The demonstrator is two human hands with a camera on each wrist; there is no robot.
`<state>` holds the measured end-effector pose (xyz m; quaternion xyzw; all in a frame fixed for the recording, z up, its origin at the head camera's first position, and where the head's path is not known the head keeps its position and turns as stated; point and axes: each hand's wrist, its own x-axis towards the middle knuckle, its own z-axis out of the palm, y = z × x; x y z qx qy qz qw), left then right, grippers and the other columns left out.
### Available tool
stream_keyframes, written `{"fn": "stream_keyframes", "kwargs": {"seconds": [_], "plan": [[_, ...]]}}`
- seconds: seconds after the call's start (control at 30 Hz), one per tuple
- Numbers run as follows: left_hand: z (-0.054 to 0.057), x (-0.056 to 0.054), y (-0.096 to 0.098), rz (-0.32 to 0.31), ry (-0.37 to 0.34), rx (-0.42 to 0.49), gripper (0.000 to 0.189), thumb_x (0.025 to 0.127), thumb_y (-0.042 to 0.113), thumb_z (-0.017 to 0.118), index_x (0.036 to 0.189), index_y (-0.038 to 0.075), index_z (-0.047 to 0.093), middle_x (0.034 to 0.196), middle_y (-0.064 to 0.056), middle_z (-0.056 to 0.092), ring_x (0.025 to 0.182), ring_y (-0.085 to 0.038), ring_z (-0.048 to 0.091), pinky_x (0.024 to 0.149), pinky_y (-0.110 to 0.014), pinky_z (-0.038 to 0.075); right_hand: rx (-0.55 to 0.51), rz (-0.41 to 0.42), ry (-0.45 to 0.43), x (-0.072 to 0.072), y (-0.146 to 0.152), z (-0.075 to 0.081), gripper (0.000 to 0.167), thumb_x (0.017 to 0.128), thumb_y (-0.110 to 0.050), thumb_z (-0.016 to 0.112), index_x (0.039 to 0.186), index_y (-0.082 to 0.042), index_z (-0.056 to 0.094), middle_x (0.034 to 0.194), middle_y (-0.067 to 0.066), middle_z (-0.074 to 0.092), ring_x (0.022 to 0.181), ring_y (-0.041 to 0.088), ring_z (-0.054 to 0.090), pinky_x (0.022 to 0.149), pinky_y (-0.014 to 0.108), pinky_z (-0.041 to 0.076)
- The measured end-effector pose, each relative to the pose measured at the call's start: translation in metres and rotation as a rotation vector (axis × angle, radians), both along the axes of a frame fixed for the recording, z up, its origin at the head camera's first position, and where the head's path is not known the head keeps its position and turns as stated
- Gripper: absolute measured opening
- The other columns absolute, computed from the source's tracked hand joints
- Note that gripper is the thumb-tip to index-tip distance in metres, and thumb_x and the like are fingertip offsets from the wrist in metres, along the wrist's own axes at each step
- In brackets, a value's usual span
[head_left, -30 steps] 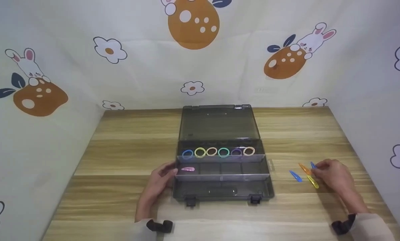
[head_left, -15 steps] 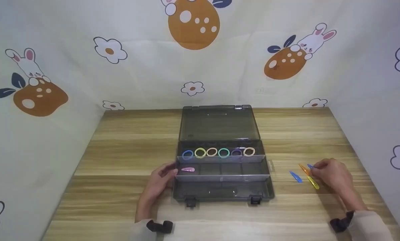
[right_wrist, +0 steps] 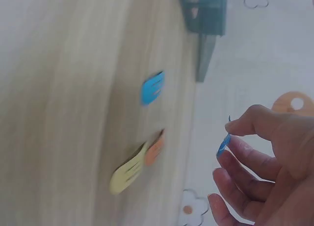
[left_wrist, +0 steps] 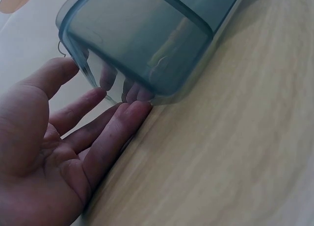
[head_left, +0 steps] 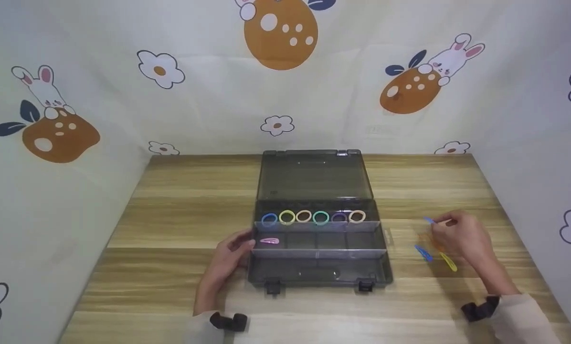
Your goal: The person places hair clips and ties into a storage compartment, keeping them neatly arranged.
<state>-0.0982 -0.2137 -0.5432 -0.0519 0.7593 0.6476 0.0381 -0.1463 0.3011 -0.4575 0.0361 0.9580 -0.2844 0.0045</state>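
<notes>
A smoky grey compartment box [head_left: 350, 240] lies with its lid folded back on the wooden table. My left hand [head_left: 230, 255] touches its left side, fingertips and thumb against the wall in the left wrist view. My right hand [head_left: 464, 239] pinches a blue snap hair clip [right_wrist: 223, 144] between thumb and fingers, above the table right of the box. Below it lie another blue hair clip [right_wrist: 152, 87], an orange one [right_wrist: 155, 148] and a yellow one [right_wrist: 128, 171]. In the head view the right hand partly covers the orange clip. A pink hair clip [head_left: 269, 241] sits in the middle row's leftmost compartment.
Several coloured hair ties [head_left: 321, 218] stand in a line along the back row. Two latches [head_left: 365, 285] stick out at the box's front edge. A patterned cloth [head_left: 209, 110] hangs behind and beside the table [head_left: 180, 205].
My right hand has lifted the blue hair clip off the table and moved it up and left in the head view. The left hand stays at the box.
</notes>
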Motion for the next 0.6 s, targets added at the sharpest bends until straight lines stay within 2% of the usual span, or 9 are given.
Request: {"fn": "stream_keyframes", "kwargs": {"seconds": [0.13, 0.3, 0.6], "plan": [[0.0, 0.0, 0.0, 0.001, 0.003, 0.007, 0.045, 0.096, 0.02, 0.068, 0.135, 0.001, 0.059, 0.137, -0.018, 0.062, 0.132, -0.031, 0.056, 0.114, -0.042, 0.044, -0.021, 0.059, 0.075, 0.001, -0.02, 0.011, 0.023, 0.088, -0.02, 0.072, 0.101, -0.002, 0.076, 0.109, 0.028, 0.069, 0.087, 0.034, 0.066, 0.059, 0.028, 0.045], [0.002, -0.001, 0.002, -0.001, 0.002, 0.041, 0.042, 0.096, 0.015, 0.066, 0.134, -0.002, 0.06, 0.137, -0.02, 0.062, 0.131, -0.03, 0.056, 0.111, -0.034, 0.047, -0.037, 0.119, 0.133, 0.001, -0.045, 0.022, 0.018, 0.088, -0.019, 0.073, 0.099, -0.005, 0.076, 0.111, 0.021, 0.068, 0.101, 0.039, 0.065, 0.07, 0.03, 0.047], [0.003, -0.001, 0.002, -0.003, -0.002, 0.039, 0.042, 0.096, 0.015, 0.067, 0.134, 0.0, 0.06, 0.137, -0.019, 0.062, 0.132, -0.03, 0.056, 0.112, -0.038, 0.045, -0.074, 0.226, 0.216, -0.005, -0.088, 0.031, 0.008, 0.083, -0.009, 0.075, 0.091, -0.008, 0.077, 0.098, 0.01, 0.07, 0.096, 0.031, 0.066, 0.075, 0.035, 0.05]]}}
